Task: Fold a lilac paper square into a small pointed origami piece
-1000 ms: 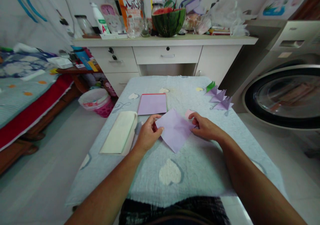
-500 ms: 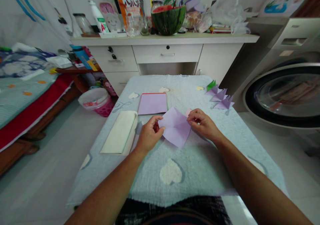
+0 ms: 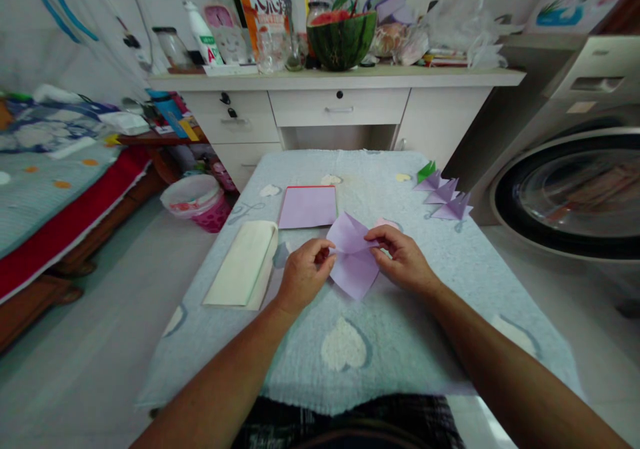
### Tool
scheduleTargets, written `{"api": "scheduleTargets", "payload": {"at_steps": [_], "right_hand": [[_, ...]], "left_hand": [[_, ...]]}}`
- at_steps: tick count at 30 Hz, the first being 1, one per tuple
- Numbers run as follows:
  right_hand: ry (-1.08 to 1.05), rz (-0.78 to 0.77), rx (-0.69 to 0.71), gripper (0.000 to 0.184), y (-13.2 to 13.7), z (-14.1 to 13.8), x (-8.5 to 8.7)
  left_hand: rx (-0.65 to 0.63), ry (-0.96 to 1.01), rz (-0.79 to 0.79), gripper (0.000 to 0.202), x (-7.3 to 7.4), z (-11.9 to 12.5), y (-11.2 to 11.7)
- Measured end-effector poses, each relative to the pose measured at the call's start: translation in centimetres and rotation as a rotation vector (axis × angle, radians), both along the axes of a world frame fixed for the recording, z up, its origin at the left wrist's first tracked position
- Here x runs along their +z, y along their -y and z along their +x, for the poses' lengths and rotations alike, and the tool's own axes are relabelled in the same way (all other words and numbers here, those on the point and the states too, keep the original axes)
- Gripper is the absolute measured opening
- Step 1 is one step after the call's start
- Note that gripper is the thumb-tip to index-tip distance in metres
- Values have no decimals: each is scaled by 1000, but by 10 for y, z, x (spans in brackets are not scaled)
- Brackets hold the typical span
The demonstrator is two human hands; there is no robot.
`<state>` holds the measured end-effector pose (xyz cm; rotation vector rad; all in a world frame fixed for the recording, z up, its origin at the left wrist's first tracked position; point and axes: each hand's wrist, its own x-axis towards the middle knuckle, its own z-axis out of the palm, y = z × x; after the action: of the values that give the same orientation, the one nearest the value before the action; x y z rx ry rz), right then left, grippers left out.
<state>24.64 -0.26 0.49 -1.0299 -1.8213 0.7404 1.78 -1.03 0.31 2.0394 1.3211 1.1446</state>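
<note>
Between my two hands is a creased sheet of purple origami paper point(image 3: 354, 272), raised a little over the cloth-covered table and turned so one corner points toward me. My left hand point(image 3: 309, 270) pinches its left corner between thumb and fingers. At the opposite corner, my right hand point(image 3: 400, 254) grips the sheet the same way. The paper bends inward along a crease running between the two hands. Just beyond it lies a stack of square paper point(image 3: 307, 207), purple on top with a red edge at the back.
A folded cream paper or cloth piece point(image 3: 241, 264) lies on the table point(image 3: 400, 356) at left. Several folded purple paper pieces point(image 3: 453, 206) and a green one point(image 3: 426, 171) stand at the back right. Beyond is a cabinet point(image 3: 340, 106) bearing a cut watermelon point(image 3: 343, 41); a washing machine point(image 3: 575, 182) stands right.
My hands have come closer together, the right one moving left. The purple sheet, flatter before, now buckles along its middle crease. The view has shifted slightly.
</note>
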Motion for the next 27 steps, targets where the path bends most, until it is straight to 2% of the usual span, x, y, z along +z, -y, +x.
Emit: {"api": "scheduleTargets", "payload": {"at_steps": [3, 7, 9, 12, 16, 21, 27], "right_hand": [[-20, 36, 31, 21, 1, -2, 2], [37, 161, 58, 15, 4, -7, 9], [59, 191, 64, 17, 6, -10, 12], [62, 208, 80, 18, 9, -14, 14], [50, 187, 45, 9, 12, -18, 14], [72, 149, 16, 4, 14, -21, 13], [93, 195, 35, 6, 13, -22, 14]], "left_hand": [[13, -29, 97, 8, 2, 0, 0], [89, -67, 238, 4, 7, 0, 1], [60, -82, 265, 5, 11, 0, 2], [-31, -77, 281, 7, 14, 2, 3], [-117, -49, 284, 5, 16, 6, 4], [-117, -31, 252, 2, 14, 8, 4], [-76, -83, 235, 3, 16, 11, 6]]}}
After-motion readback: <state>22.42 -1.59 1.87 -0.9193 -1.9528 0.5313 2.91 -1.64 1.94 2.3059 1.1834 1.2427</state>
